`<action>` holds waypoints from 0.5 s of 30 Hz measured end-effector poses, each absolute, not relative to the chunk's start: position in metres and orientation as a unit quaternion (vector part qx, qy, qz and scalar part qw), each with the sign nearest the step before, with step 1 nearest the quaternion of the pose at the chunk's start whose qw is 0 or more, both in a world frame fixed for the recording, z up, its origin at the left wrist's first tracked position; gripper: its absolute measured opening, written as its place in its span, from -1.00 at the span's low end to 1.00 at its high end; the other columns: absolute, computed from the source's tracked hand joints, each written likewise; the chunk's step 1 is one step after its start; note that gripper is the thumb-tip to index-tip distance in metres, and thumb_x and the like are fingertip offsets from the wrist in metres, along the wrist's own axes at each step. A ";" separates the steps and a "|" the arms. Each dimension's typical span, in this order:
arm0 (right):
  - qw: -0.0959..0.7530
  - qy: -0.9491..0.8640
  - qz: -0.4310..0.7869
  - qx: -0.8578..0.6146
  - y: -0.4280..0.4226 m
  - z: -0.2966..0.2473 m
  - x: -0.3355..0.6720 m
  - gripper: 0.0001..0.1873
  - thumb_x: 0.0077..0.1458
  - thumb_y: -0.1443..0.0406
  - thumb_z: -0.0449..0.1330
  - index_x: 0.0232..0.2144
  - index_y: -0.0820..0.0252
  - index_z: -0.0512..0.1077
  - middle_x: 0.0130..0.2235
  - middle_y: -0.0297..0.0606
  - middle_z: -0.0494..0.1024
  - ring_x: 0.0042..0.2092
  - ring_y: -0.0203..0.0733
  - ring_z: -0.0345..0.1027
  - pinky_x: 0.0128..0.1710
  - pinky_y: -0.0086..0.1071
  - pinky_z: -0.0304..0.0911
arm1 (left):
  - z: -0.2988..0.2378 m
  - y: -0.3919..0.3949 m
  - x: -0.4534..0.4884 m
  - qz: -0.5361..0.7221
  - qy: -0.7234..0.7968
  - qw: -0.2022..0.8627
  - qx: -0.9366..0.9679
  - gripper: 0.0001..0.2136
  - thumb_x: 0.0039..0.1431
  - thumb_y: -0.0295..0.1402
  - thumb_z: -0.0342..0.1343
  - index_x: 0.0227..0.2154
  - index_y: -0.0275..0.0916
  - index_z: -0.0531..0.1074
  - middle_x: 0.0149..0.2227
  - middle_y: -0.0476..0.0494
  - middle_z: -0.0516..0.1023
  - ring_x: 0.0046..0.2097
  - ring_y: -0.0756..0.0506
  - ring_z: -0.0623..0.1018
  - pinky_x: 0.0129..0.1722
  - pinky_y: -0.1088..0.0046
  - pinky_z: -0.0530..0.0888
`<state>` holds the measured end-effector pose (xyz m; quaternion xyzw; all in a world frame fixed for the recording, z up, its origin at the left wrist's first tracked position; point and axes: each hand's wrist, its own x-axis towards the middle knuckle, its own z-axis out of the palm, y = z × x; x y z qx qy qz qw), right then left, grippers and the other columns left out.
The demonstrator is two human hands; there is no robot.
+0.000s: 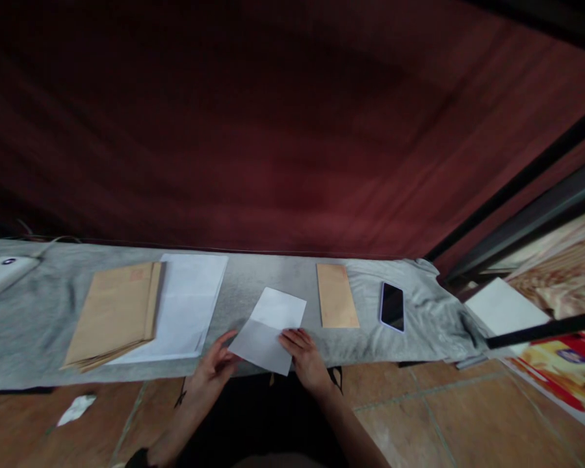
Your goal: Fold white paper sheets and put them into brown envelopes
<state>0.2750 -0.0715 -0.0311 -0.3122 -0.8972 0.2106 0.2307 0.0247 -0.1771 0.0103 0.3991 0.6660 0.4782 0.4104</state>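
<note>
A folded white sheet of paper (273, 315) lies on the grey cloth in front of me, with a crease across its middle. My left hand (218, 361) is beside the sheet's lower left corner, fingers curved and apart from the thumb; its fingertips are at the paper's edge. On the right edge of the sheet, my right hand (302, 354) grips the paper with its fingers over the top and its thumb hidden. Just right of the sheet is a single brown envelope (338, 296), lying flat.
Left of me, a stack of brown envelopes (114, 302) partly covers white paper sheets (190, 305) on the grey cloth (253, 270). A phone (392, 307) lies at right. Behind hangs a dark red curtain (283, 162). A white device (4, 276) with a cable sits far left.
</note>
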 end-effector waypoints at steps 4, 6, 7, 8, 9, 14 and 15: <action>0.233 -0.895 0.245 -0.290 -0.067 -0.028 0.279 -0.33 0.10 0.62 0.02 0.17 0.00 0.43 0.19 -0.27 0.48 0.23 -0.19 0.32 0.34 -0.09 0.13 | -0.016 -0.174 0.003 0.396 0.686 0.213 0.572 -0.57 0.02 -0.47 0.09 -0.02 -0.08 0.53 0.04 -0.14 0.57 0.09 -0.18 0.55 0.13 0.16 0.49; 0.235 -0.892 0.252 -0.292 -0.068 -0.025 0.281 -0.36 0.11 0.60 0.04 0.14 0.01 0.45 0.19 -0.26 0.49 0.23 -0.18 0.33 0.34 -0.08 0.13 | -0.021 -0.166 -0.002 0.358 0.656 0.158 0.646 -0.56 0.02 -0.55 0.04 -0.05 -0.06 0.57 0.16 -0.12 0.49 0.21 -0.18 0.45 0.22 0.12 0.42; 0.235 -0.891 0.255 -0.295 -0.069 -0.024 0.282 -0.38 0.11 0.59 0.06 0.13 0.01 0.46 0.18 -0.26 0.50 0.22 -0.18 0.33 0.34 -0.09 0.13 | -0.021 -0.162 -0.003 0.339 0.634 0.150 0.679 -0.56 0.04 -0.57 0.03 -0.07 -0.05 0.57 0.19 -0.10 0.48 0.24 -0.17 0.43 0.25 0.13 0.40; 0.236 -0.889 0.256 -0.297 -0.070 -0.023 0.283 -0.41 0.12 0.58 0.08 0.12 0.02 0.47 0.18 -0.26 0.50 0.22 -0.18 0.33 0.34 -0.09 0.13 | -0.021 -0.158 -0.003 0.319 0.612 0.152 0.708 -0.59 0.07 -0.57 0.03 -0.09 -0.05 0.58 0.19 -0.08 0.49 0.24 -0.16 0.43 0.25 0.14 0.40; 0.235 -0.887 0.258 -0.301 -0.071 -0.021 0.285 -0.44 0.13 0.56 0.10 0.11 0.01 0.48 0.17 -0.26 0.51 0.21 -0.17 0.34 0.34 -0.09 0.13 | -0.020 -0.154 -0.003 0.301 0.594 0.157 0.730 -0.63 0.11 -0.55 0.04 -0.12 -0.05 0.59 0.17 -0.06 0.51 0.23 -0.14 0.45 0.25 0.16 0.41; 0.246 -0.873 0.259 -0.333 -0.075 -0.015 0.294 -0.60 0.27 0.45 0.09 0.04 -0.01 0.52 0.07 -0.31 0.59 0.14 -0.20 0.40 0.29 -0.13 0.15 | -0.017 -0.138 -0.008 0.279 0.580 0.191 0.741 -0.70 0.15 -0.43 0.16 -0.07 -0.05 0.58 0.09 -0.09 0.59 0.15 -0.15 0.52 0.21 0.17 0.45; 0.251 -0.869 0.257 -0.339 -0.075 -0.014 0.295 -0.62 0.29 0.44 0.08 0.03 -0.01 0.52 0.06 -0.31 0.59 0.13 -0.20 0.41 0.28 -0.14 0.16 | -0.017 -0.136 -0.010 0.291 0.587 0.200 0.728 -0.68 0.14 -0.41 0.17 -0.04 -0.07 0.57 0.08 -0.11 0.59 0.14 -0.15 0.52 0.20 0.17 0.45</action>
